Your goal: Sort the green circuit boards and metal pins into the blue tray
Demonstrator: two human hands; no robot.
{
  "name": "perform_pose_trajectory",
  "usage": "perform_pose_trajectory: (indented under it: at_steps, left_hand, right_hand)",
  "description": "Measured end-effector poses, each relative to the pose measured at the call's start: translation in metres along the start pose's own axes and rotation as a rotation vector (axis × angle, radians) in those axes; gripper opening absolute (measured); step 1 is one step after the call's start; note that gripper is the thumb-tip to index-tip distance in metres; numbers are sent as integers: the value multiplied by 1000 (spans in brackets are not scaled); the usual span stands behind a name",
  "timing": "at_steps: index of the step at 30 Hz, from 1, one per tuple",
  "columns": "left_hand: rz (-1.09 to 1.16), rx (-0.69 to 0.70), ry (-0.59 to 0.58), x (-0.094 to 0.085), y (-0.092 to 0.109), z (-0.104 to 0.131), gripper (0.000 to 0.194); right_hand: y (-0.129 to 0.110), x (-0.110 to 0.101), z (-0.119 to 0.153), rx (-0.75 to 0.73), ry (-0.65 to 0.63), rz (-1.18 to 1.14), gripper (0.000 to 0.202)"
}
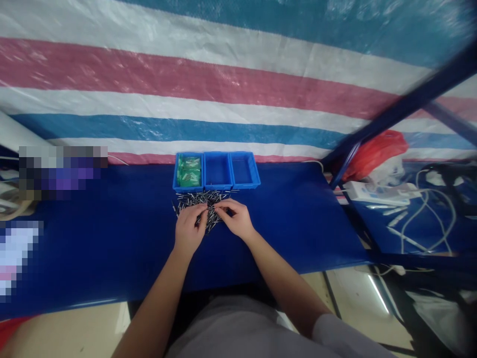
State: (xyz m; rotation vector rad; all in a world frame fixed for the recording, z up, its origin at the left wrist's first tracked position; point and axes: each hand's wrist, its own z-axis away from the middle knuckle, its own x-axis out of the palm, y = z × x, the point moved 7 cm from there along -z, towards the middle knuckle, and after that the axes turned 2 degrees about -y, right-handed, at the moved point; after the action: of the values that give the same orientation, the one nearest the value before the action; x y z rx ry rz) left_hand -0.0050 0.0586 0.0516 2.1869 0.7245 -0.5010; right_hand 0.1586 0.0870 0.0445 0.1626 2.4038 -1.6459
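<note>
A loose pile of thin, dark and silvery metal pins (213, 218) lies on the blue table (298, 219). Right above it, my left hand (189, 228) is closed in a pinch, thumb against fingertips. Facing it from the other side, my right hand (237, 219) pinches too, its fingertips close to those of the left. Whatever sits between the fingers is too small to make out. Just behind the pile stand a blue tray (174, 178) holding green packets (191, 171), a middle blue tray (218, 171) and a right blue tray (244, 171), side by side.
Striped plastic sheeting (223, 79) hangs behind the table. To the right rises a dark blue metal frame (376, 124), with a red bag (376, 154), a white power strip (380, 193) and cables beyond it. Blurred-out items are at the left.
</note>
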Motion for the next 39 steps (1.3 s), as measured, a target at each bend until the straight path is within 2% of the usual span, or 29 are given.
perform_pose_trajectory:
  at_steps: [5,10,14,18,25,28,32,39]
  left_hand:
    - [14,29,30,-1,0,2,18]
    - [7,17,37,1,-2,3,19]
    - [23,-20,44,1,-4,2,16]
    - [59,-104,31,-2,-4,-2,14]
    - [190,-384,30,5,-6,-8,27]
    - [109,-340,84,6,-4,-5,23]
    - [56,-299,99,10,-8,3,20]
    - [100,-317,42,13,-10,9,22]
  right_hand:
    - [-2,1,0,-35,-18,11,11]
    - [-1,-1,-1,-98,20,32,8]
    - [0,-1,-3,-92,30,22,8]
    - [-3,0,-3,-85,31,1,8]
    - [-1,-2,-4,-79,61,-22,9]
    - [0,-3,-4,-82,64,-30,8]
    - [0,-1,-4,-78,39,-29,8]
    - [-2,1,-4,-58,3,-19,9]
